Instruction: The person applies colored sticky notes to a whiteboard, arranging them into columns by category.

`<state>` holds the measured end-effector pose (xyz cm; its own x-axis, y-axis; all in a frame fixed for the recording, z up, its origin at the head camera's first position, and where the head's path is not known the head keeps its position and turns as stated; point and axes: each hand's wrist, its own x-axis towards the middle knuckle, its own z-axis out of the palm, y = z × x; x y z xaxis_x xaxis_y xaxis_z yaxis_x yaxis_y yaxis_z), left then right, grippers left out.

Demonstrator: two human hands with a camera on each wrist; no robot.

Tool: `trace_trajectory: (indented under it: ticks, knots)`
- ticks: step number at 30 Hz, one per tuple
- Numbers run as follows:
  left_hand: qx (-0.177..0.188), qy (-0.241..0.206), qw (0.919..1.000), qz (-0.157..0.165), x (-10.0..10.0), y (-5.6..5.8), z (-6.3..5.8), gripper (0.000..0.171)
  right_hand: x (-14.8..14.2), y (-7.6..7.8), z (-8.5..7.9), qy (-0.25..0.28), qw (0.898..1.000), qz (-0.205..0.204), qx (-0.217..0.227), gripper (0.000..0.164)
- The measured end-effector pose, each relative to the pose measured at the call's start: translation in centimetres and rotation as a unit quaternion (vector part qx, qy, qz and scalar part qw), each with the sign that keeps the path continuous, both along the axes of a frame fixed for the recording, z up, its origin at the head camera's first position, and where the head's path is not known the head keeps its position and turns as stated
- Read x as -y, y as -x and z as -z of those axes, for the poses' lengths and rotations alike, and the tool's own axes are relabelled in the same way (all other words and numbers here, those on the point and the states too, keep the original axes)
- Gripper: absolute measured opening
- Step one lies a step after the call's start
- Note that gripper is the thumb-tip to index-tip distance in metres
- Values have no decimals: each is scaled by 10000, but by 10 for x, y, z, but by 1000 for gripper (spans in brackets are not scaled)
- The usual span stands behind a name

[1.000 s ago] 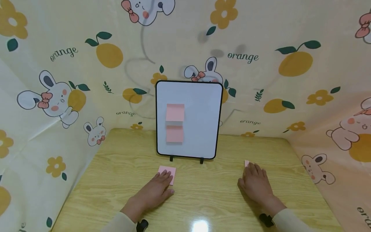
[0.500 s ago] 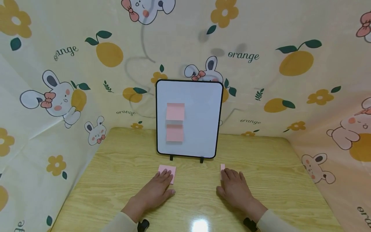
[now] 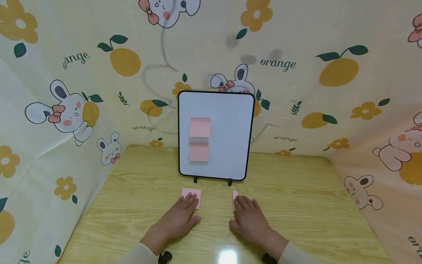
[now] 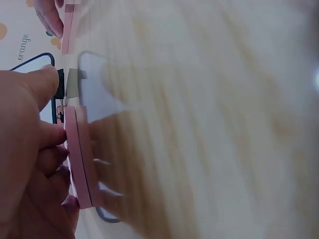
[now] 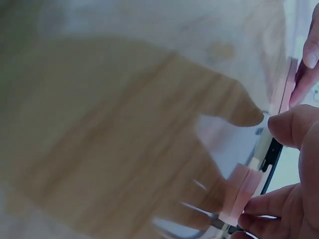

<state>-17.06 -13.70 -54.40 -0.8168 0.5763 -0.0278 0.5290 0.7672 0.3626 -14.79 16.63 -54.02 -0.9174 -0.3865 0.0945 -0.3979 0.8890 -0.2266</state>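
Left hand (image 3: 179,219), fingers straight, atop squarish pink sticky-note pad (image 3: 188,190); right hand (image 3: 253,220) likewise over second pink pad (image 3: 234,195), visible strip lengthwise toward far edge of desk (image 3: 296,190). Both midway between side edges.

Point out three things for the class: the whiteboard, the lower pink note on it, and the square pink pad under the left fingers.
Whiteboard (image 3: 228,135): head view, bare white surface.
Lower pink note (image 3: 199,151): head view, middle of its face.
Square pink pad (image 3: 191,191): head view, uncovered far part.
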Motion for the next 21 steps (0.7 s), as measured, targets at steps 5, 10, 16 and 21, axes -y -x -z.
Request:
trace_trajectory:
  ticks: [5,10,16,21]
  knots:
    - [-25,22,10000,59,1,0,1,65,5,-1,2,-88,9998,-53,-141,65]
    - [-24,70,10000,36,1,1,2,66,7,-1,3,-58,9998,-119,-164,64]
    - [-93,135,9999,28,1,2,4,66,11,-2,3,-64,9997,-156,-187,64]
    - [-198,126,9997,31,-1,2,4,65,10,-2,6,-31,9987,-247,-451,63]
